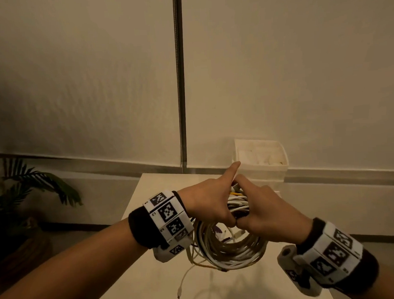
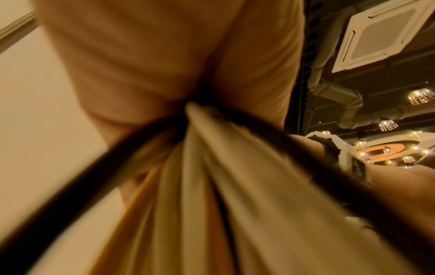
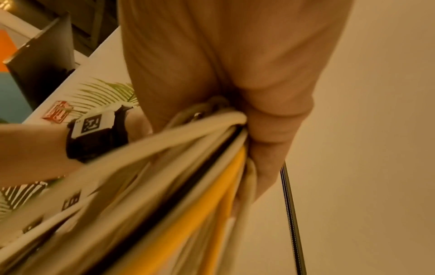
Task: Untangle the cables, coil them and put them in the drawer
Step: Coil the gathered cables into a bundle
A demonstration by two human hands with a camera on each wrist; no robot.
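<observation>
Two hands hold a bundle of cables above the table.

The left hand (image 1: 207, 201) and the right hand (image 1: 262, 212) are both curled tight around the top of the cables (image 1: 229, 247), side by side and touching. The left pointer finger sticks out straight. The cables are white, yellow and black. They hang down in a round loop, so the ring stands up on its edge and its long way goes up and down. One loose white end (image 1: 181, 283) dangles toward the table (image 1: 152, 275). I think the coiling step is going on. Next, that loose end needs tucking in. A white bin (image 1: 262, 160) sits by the wall; no drawer shows.
</observation>
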